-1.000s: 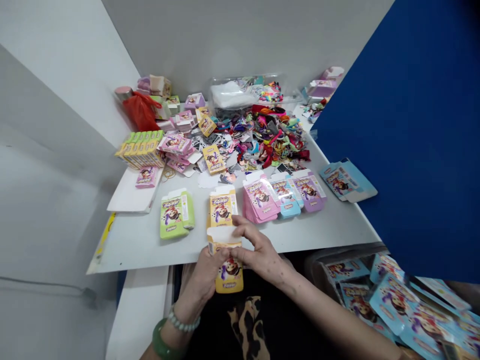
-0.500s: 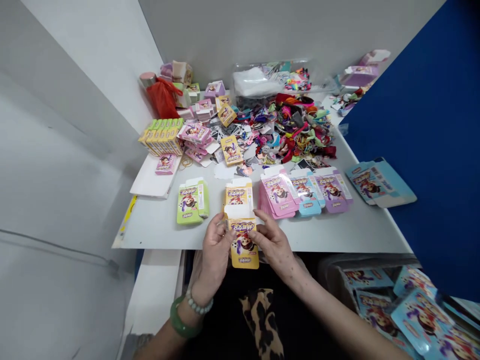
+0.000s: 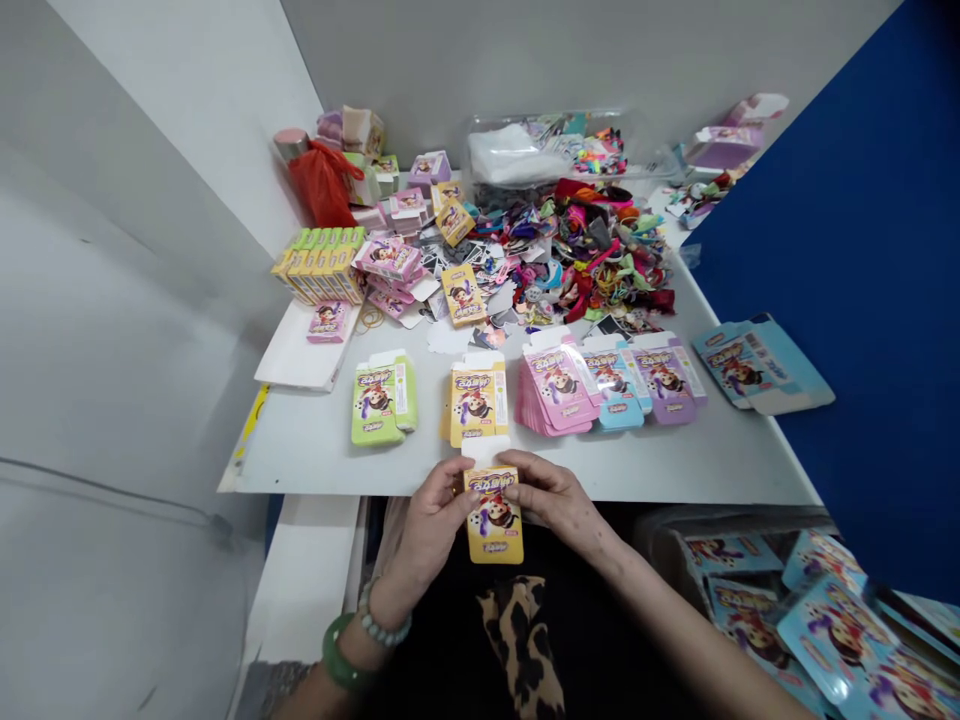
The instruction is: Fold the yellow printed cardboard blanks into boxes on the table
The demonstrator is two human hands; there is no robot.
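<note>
Two hands on one yellow box [image 3: 495,530]. It's held in front of the table's [image 3: 307,455] near edge, printed face up, white top flap open and pointing tableward. Left hand [image 3: 433,520] clamped on its left side, thumb on the face. Right hand [image 3: 555,500] clamped on its right upper side, thumb on the face too. Yellow stack [image 3: 478,400] just beyond the flap; can't tell if they touch. Green stack [image 3: 377,405] left of that; pink stack [image 3: 559,385], blue stack [image 3: 611,380], purple stack [image 3: 662,382] to the right.
</note>
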